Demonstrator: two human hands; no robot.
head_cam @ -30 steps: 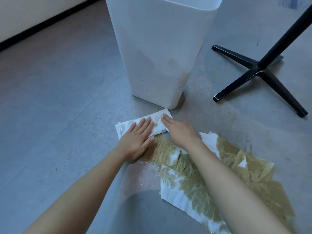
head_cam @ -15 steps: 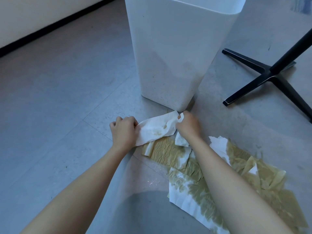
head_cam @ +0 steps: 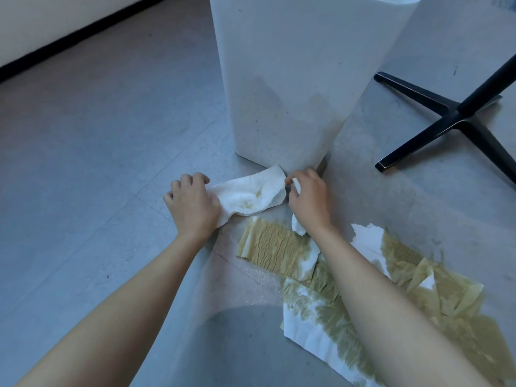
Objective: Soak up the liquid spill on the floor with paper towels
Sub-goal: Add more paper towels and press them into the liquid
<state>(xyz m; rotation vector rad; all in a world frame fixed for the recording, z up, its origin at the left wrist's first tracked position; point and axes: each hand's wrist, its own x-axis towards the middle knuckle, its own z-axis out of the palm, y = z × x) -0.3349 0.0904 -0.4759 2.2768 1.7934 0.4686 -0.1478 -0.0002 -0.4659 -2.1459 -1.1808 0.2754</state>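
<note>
White towel (head_cam: 248,195), barely stained, hangs between both hands: left hand (head_cam: 192,208) grips one end, right hand (head_cam: 308,196) pinches the other corner, right by the bin (head_cam: 279,79). Soaked sheets (head_cam: 276,252) nearby.

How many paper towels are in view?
4 at least: a white towel held by left hand and right hand, a soaked strip below it, a half-white sheet nearest, a soaked heap at right. Overlaps may hide more.

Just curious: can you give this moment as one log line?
step: blotting | left hand: grips paper towel | right hand: pinches its other end | soaked towels: flat on floor | bin: behind
</note>
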